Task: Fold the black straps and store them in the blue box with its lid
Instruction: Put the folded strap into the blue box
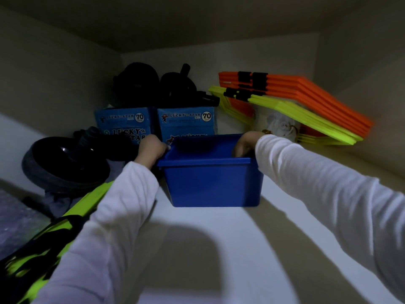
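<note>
A blue plastic box (210,183) stands without a lid on a white shelf inside a dim cupboard. My left hand (151,150) grips the box's left rim, fingers curled over the edge. My right hand (247,143) holds the right rim, with its fingers reaching down inside the box. Both arms wear white sleeves. I cannot see into the box from this angle. No lid is in view. Black bundled items (153,84) lie on top of the cardboard cartons behind; whether they are straps I cannot tell.
Two blue cardboard cartons (186,121) stand right behind the box. Orange and yellow flat frames (302,102) lean at the back right. A black round object (65,159) sits at the left, with a green-and-black ladder-like item (54,233) in front of it. Cupboard walls close in on both sides.
</note>
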The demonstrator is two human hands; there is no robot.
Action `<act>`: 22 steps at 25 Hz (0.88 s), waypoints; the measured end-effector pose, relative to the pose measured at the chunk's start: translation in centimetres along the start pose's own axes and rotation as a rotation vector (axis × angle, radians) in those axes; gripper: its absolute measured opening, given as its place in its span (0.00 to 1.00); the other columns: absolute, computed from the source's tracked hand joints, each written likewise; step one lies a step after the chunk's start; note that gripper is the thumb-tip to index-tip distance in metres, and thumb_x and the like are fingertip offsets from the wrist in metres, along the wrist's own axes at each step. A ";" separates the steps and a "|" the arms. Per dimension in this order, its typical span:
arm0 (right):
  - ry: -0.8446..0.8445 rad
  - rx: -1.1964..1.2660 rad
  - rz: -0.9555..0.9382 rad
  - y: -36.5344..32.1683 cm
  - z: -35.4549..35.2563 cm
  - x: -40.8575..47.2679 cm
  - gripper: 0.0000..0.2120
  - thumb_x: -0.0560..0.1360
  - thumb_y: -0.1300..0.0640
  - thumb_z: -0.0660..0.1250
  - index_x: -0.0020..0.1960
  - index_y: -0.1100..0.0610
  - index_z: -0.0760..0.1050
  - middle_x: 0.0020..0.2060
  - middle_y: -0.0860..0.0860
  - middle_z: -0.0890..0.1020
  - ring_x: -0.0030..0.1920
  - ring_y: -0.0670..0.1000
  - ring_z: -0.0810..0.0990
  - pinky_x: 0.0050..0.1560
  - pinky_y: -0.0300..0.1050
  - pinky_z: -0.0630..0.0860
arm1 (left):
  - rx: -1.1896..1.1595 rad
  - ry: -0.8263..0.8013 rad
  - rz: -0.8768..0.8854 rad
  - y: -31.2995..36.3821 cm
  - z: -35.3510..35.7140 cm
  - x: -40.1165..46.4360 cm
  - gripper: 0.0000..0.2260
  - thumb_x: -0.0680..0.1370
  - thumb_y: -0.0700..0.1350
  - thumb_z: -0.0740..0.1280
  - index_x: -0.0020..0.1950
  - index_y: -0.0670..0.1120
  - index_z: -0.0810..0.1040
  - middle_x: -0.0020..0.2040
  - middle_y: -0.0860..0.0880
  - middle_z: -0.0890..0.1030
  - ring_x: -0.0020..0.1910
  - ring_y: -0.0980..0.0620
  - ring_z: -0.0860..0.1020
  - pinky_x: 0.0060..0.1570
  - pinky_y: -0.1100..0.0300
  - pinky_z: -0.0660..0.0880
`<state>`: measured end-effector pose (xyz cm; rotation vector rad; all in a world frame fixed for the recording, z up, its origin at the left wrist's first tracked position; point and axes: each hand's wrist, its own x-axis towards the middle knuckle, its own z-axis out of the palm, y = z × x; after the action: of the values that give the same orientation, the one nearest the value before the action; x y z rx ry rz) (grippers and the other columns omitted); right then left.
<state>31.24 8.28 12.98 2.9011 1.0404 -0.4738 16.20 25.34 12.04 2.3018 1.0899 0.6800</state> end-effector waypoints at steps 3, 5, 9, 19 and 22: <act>-0.043 0.009 -0.013 -0.1 0.3 -0.5 0.13 0.78 0.59 0.61 0.60 0.62 0.76 0.67 0.56 0.73 0.62 0.56 0.75 0.55 0.46 0.71 | -0.151 -0.013 0.021 -0.9 0.4 -0.5 0.15 0.76 0.44 0.68 0.51 0.31 0.78 0.52 0.33 0.81 0.54 0.37 0.79 0.46 0.52 0.75; -0.002 -0.035 -0.044 0.0 0.4 -1.0 0.13 0.77 0.57 0.61 0.59 0.59 0.76 0.64 0.57 0.76 0.61 0.57 0.76 0.58 0.49 0.72 | -0.284 0.010 0.007 -1.5 0.4 -0.9 0.12 0.76 0.42 0.66 0.39 0.34 0.78 0.45 0.33 0.81 0.45 0.39 0.79 0.36 0.57 0.70; 0.099 -0.054 -0.118 0.1 0.6 -2.7 0.09 0.77 0.56 0.60 0.49 0.58 0.76 0.57 0.56 0.79 0.49 0.54 0.76 0.52 0.49 0.73 | -0.455 0.060 -0.012 -2.3 0.0 -2.3 0.09 0.76 0.41 0.65 0.40 0.37 0.79 0.41 0.38 0.81 0.45 0.45 0.77 0.46 0.56 0.73; 1.091 0.639 -0.175 4.3 5.3 -10.4 0.10 0.77 0.59 0.59 0.49 0.62 0.77 0.49 0.60 0.81 0.45 0.57 0.78 0.39 0.43 0.66 | -0.028 0.261 0.332 -1.1 1.6 -14.7 0.19 0.78 0.46 0.61 0.68 0.42 0.69 0.65 0.38 0.68 0.66 0.40 0.66 0.64 0.52 0.65; 1.043 0.671 -0.105 5.7 9.2 -13.2 0.08 0.77 0.58 0.58 0.47 0.59 0.75 0.47 0.59 0.80 0.44 0.57 0.77 0.39 0.43 0.65 | 0.076 -0.123 0.326 -1.6 3.2 -17.9 0.19 0.77 0.49 0.64 0.67 0.45 0.71 0.67 0.41 0.68 0.65 0.43 0.69 0.63 0.57 0.67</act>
<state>22.60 -5.46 7.55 3.7438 1.2576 1.0330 7.35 11.13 4.61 2.5793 0.7030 0.6145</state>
